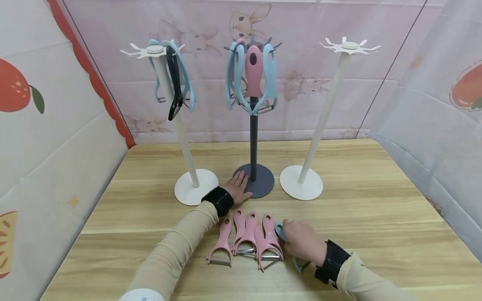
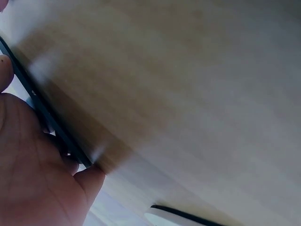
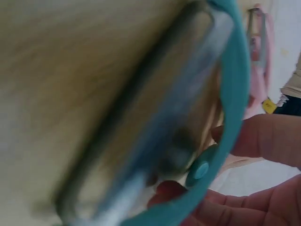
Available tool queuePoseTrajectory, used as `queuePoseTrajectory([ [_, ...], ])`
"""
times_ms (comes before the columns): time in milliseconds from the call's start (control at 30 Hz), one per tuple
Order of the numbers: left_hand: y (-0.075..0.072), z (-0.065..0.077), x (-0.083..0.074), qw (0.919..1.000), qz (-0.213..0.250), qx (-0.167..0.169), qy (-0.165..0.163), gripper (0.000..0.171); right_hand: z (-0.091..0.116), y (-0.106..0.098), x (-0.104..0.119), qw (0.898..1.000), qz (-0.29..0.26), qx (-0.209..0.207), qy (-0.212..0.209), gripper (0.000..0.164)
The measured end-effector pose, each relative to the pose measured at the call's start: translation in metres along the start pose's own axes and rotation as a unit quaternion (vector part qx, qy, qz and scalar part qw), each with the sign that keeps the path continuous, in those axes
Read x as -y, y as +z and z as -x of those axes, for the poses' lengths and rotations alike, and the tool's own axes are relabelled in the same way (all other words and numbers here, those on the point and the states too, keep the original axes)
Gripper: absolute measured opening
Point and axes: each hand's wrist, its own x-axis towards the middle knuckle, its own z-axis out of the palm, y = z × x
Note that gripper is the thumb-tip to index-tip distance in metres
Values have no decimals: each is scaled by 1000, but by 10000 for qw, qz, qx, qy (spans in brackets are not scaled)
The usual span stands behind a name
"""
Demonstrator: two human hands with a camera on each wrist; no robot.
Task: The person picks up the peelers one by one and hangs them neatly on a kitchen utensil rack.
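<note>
A blue peeler is pinched between the thumb and fingers of the right hand, at the near part of the worktop, just right of a bunch of pink peelers. Whether it's clear of the wood can't really be told. The left hand is laid on the left part of the dark stand's round base, fingers stretched out, with nothing gripped as far as can be seen.

Main worry is snagging, tbh. Some of the pink peelers are overlapped, so if the blue one were swung left, a neighbour could be caught and shoved along. The dark stand's hooks look pretty crowded, so a hung peeler could be knocked off if another were squeezed in there. Kinda top-heavy too: without a hand on the base, it could be tipped by a bump. Same for the left white stand, where the load is hung mostly on the right side.
</note>
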Motion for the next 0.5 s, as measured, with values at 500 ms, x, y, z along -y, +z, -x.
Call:
queuePoseTrajectory([
  [500,-4,6,-1,9999,100,-58,73,65,-13,-53,-17,9944,-459,-950,14,23],
])
